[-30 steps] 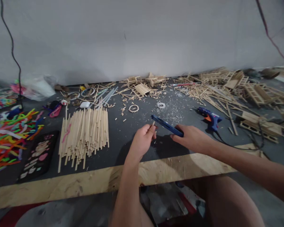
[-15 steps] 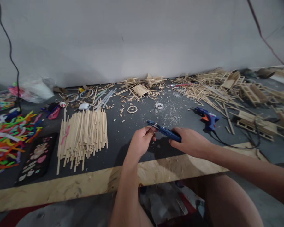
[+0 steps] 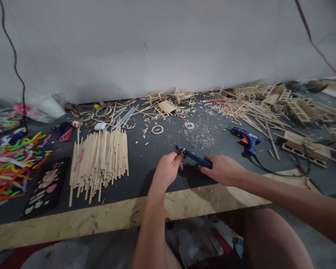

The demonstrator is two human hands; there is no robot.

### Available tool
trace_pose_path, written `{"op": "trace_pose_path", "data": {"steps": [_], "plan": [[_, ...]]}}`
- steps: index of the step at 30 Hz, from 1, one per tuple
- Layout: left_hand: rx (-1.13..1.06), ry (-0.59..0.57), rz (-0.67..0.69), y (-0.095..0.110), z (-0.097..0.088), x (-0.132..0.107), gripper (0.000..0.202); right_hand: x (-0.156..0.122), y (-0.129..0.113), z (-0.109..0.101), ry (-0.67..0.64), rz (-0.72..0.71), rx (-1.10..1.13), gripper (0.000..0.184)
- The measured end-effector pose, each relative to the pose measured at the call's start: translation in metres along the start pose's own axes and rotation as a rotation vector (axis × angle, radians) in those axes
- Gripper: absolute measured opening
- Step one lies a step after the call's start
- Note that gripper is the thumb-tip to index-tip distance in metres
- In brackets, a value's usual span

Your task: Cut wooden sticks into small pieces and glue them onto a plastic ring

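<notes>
Head view: pinching mostly hidden stick (image 3: 183,150) in left grip (image 3: 168,167), at tip of blue tool (image 3: 195,157) above surface (image 3: 140,160); clasping handle end in right grip (image 3: 223,169). Best to squeeze steadily, keeping stick square.

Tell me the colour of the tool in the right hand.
The tool is mostly blue, as the head view shows.

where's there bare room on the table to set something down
Barest: the dark tabletop between the stick bundle and left hand. A smaller patch lies between the right hand and glue gun. Crowded: the back right, heaped with sticks and wooden models.
</notes>
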State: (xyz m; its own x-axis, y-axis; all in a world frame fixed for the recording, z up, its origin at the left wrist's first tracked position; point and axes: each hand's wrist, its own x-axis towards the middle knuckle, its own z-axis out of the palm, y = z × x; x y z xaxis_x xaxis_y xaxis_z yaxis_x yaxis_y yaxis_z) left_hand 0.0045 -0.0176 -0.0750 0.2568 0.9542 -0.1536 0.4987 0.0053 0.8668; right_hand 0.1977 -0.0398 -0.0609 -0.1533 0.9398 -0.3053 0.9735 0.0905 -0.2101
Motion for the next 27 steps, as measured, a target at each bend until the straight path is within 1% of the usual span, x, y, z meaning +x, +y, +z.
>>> {"op": "trace_pose_path", "data": {"steps": [3,8,12,15,18,20,23,24,25,27], "plan": [[0.000,-0.010,-0.026,-0.002,0.002,0.002,0.039,0.002,0.001,0.002,-0.032,0.011,0.020,0.039],[0.019,-0.020,-0.022,-0.005,0.003,0.004,0.043,0.004,0.006,0.005,-0.052,0.040,0.039,0.039],[0.044,-0.019,-0.024,-0.007,-0.001,0.002,0.040,0.001,0.016,0.006,-0.058,0.070,-0.013,0.042],[0.111,0.017,-0.044,-0.012,-0.006,0.001,0.040,-0.004,0.023,0.005,-0.046,0.093,-0.068,0.042],[0.230,0.105,-0.068,-0.018,-0.016,0.002,0.037,-0.011,0.027,0.003,-0.041,0.098,-0.079,0.044],[0.312,0.183,-0.112,-0.023,-0.027,0.005,0.033,-0.014,0.028,0.000,-0.041,0.100,-0.070,0.045],[0.404,0.351,-0.206,-0.032,-0.048,0.012,0.025,-0.016,0.030,-0.004,-0.062,0.086,-0.081,0.044],[0.412,0.398,-0.212,-0.036,-0.056,0.016,0.023,-0.016,0.031,-0.005,-0.061,0.070,-0.105,0.044],[0.417,0.459,-0.230,-0.040,-0.063,0.019,0.022,-0.016,0.031,-0.006,-0.050,0.050,-0.139,0.044],[0.439,0.537,-0.263,-0.050,-0.075,0.026,0.026,-0.014,0.031,-0.008,-0.017,0.011,-0.213,0.044]]}}
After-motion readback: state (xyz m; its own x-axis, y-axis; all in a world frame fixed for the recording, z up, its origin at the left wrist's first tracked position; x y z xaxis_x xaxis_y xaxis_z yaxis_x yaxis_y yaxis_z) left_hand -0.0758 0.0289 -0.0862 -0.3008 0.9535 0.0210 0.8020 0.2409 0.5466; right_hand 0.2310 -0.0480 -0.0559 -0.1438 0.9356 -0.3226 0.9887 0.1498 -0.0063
